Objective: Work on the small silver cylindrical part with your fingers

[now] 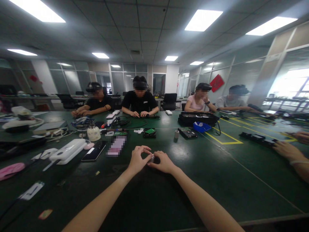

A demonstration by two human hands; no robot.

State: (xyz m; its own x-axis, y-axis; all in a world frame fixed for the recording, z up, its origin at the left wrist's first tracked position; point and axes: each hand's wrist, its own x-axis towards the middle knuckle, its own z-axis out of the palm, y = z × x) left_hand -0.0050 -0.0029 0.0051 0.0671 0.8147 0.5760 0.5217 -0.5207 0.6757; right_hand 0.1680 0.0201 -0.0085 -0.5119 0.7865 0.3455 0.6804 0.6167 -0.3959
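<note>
My left hand (138,160) and my right hand (164,161) meet over the dark green table (154,196). Both are curled closed, thumbs and fingers around a small shiny round piece (152,158). Most of that piece is hidden by the fingers, so its kind cannot be made out. Beyond my right hand a small grey metal cylinder (176,134) stands upright, beside a hard drive (187,132). Straight ahead lies a second drive with a green circuit board (150,131). A black phone (94,151) and a blurred-out lit screen (116,146) lie past my left hand.
A white power strip (69,150), cables and a patterned cup (93,132) crowd the left. Ahead right are a blue tray (201,127) and a black case (198,118). Several people work around the table; a co-worker's hand (288,150) rests at far right near a black strip (257,139).
</note>
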